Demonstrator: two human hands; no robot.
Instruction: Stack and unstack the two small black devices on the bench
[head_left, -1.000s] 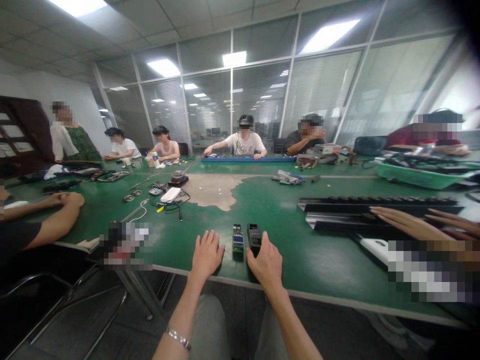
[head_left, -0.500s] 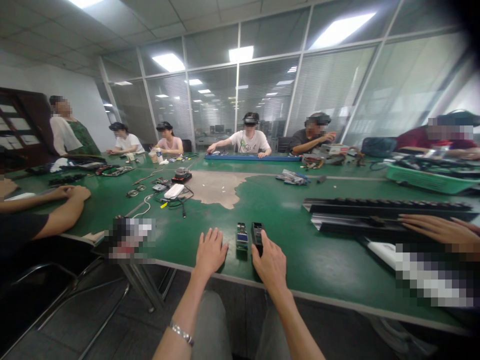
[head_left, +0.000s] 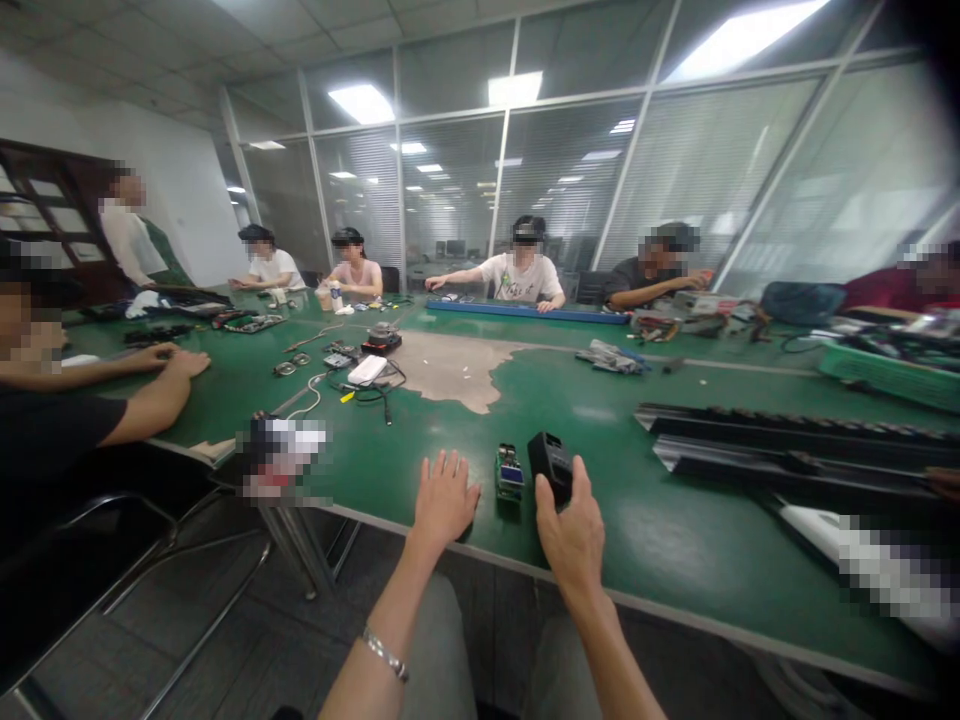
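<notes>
A black plastic housing (head_left: 551,462) with openings in its top end is tilted within the grasp of my right hand (head_left: 573,530), thumb on its near left side and fingers along the right. Part of its lower end is hidden by that hand. Just left of the housing, a small green circuit board (head_left: 509,474) with a dark blue display stands on the table. My left hand (head_left: 444,497) lies flat on the green tabletop (head_left: 480,550) near the front edge, fingers stretched out, holding nothing and apart from the board.
Black metal rails (head_left: 720,455) lie to the right, with a green basket (head_left: 892,375) behind them. Further off are a white box (head_left: 367,371) with cables and a grey bundle (head_left: 611,357). Several people sit around the table; a co-worker's hands (head_left: 180,362) rest at the left.
My right hand has gripped the black housing, which is now tilted and turned. The whole view has shifted, so things sit further right. My left hand stays flat on the table.
</notes>
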